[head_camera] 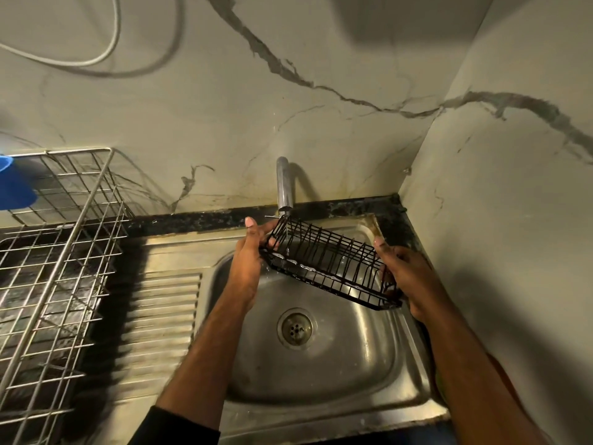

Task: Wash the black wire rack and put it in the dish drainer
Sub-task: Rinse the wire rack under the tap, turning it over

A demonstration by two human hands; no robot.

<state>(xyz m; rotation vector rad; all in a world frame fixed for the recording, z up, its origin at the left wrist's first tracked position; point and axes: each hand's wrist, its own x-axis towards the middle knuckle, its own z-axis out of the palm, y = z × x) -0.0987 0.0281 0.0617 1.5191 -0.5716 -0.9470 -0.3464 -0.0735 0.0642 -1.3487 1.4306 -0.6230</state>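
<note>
Left hand (pixel 248 252) & right hand (pixel 406 271), fingers curled round ends of black wire rack (pixel 330 268), over sink (pixel 321 374) under tap (pixel 285 184). Rinse step; next: lift left into dish drainer (pixel 57 252).

There is one view only, from a camera worn on the person's head, looking forward and steeply down. It sits close above the steel sink (pixel 321 364), whose basin fills the lower middle, with the tap (pixel 284 184) and marbled wall straight ahead. The wide lens bends the edges, taking in the dish drainer (pixel 61 252) at left and the side wall at right. Both forearms reach in from the bottom edge.
</note>
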